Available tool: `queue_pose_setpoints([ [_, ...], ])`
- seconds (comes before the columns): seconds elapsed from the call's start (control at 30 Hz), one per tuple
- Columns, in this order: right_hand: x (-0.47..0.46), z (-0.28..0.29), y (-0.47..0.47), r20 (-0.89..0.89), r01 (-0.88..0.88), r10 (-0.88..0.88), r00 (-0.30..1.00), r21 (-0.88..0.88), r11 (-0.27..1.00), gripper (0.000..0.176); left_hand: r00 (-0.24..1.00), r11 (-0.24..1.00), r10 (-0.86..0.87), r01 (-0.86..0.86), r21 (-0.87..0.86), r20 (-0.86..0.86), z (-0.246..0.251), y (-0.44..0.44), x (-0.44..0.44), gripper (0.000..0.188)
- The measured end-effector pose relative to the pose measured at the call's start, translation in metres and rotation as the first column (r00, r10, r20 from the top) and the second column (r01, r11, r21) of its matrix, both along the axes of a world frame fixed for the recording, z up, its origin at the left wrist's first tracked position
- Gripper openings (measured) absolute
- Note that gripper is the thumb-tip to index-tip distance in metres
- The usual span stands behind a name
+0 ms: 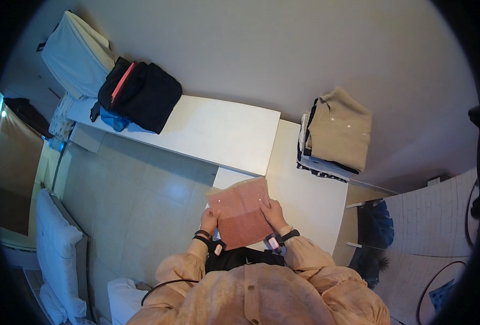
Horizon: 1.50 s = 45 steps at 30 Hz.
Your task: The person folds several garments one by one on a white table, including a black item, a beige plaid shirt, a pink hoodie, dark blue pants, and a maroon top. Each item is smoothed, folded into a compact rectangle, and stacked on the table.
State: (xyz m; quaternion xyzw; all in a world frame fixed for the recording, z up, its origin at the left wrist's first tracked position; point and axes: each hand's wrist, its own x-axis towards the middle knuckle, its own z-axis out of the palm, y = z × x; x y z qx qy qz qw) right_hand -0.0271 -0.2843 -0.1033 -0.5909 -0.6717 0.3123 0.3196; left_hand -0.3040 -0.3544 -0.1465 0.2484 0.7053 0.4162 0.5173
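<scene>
A pinkish-red rectangular cloth (pixel 242 213) with small light specks and a beige far edge is spread between my two hands, close in front of my body. My left hand (pixel 210 221) grips its left side, and my right hand (pixel 273 214) grips its right side. Fold or crease lines cross the cloth. Both wrists wear dark bands with a small device. Beneath and beyond the cloth lies the white tabletop (pixel 305 203). On its far right sits a stack of folded clothes, topped by a beige knitted cardigan (pixel 341 130).
A white bench (pixel 219 130) runs along the wall to the left, with dark folded clothes (pixel 146 93) at its far end. Behind them hangs a pale draped cloth (pixel 77 53). White bedding or padding (pixel 57 243) is at lower left, over the tiled floor (pixel 142 183).
</scene>
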Motion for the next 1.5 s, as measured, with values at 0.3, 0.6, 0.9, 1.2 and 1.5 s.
queue_pose_setpoints([
  [0.3,-0.002,-0.008,0.007,-0.208,0.019,-0.082,0.975,-0.290,0.957,0.019,0.955,0.992,0.106,-0.080,-0.102,0.278,0.023,0.001,-0.004,0.030],
  [0.6,0.003,0.007,0.024,-0.572,-0.197,-0.386,0.724,-0.707,0.680,0.028,0.918,0.991,0.126,-0.133,-0.008,0.375,0.002,0.010,-0.021,0.031],
  [0.9,-0.011,-0.016,0.069,-0.663,-0.325,-0.521,0.537,-0.733,0.598,0.036,0.555,0.986,0.114,-0.166,-0.024,0.824,0.014,0.050,-0.023,0.039],
  [1.2,-0.011,-0.007,0.077,-0.597,-0.186,-0.461,0.657,-0.720,0.668,0.022,0.657,0.978,0.149,-0.210,-0.009,0.739,0.012,0.057,-0.032,0.029],
  [1.5,-0.008,-0.032,0.064,-0.262,0.108,-0.196,0.945,-0.315,0.943,0.028,0.819,0.938,0.186,-0.313,0.151,0.542,0.012,0.070,-0.021,0.026],
])
